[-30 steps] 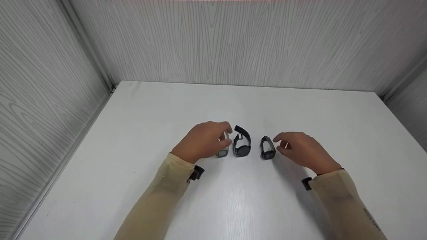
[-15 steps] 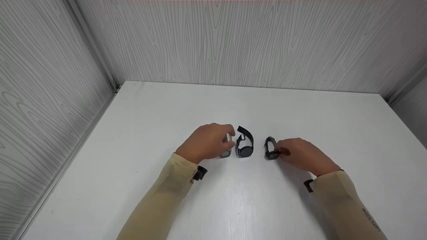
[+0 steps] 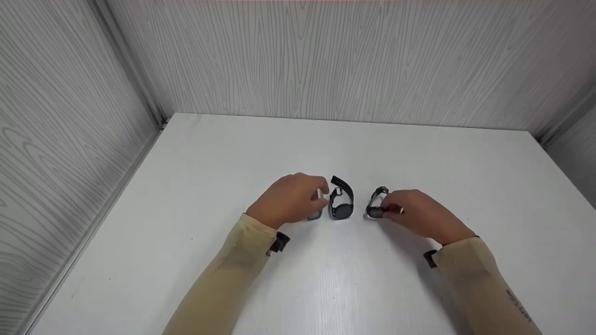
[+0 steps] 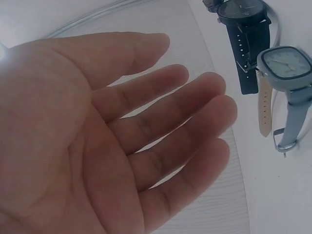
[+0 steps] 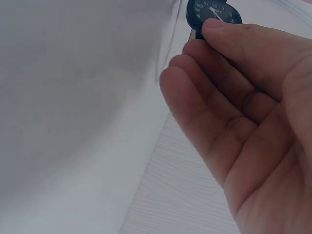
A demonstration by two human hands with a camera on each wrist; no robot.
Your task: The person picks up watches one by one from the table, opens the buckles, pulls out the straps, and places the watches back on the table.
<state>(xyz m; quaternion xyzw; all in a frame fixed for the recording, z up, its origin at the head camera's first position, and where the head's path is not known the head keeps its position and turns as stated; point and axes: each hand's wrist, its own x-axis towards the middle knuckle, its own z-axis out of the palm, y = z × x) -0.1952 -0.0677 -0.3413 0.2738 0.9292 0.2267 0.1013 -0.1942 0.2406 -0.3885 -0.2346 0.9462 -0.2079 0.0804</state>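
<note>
Three wristwatches stand in a row on the white table. My right hand (image 3: 419, 211) pinches the rightmost one, a dark watch (image 3: 374, 212) with white numerals. In the right wrist view its dial (image 5: 207, 10) shows with my thumb pressed on the edge. My left hand (image 3: 286, 199) hovers by a pale grey square-faced watch (image 4: 287, 63), its fingers loosely bent and holding nothing. From the head view that hand covers most of the grey watch. Between the hands sits a black round-faced watch (image 3: 343, 211), its perforated strap unfastened and curling up behind.
The white table (image 3: 223, 153) reaches back to a grey wood-grain panel (image 3: 326, 60). Another such panel (image 3: 51, 153) borders its left side. Small dark devices are strapped at both wrists.
My right hand has come left onto the dark watch and taken hold of it. That watch has shifted slightly left and turned a little. My left hand stays by the grey watch.
</note>
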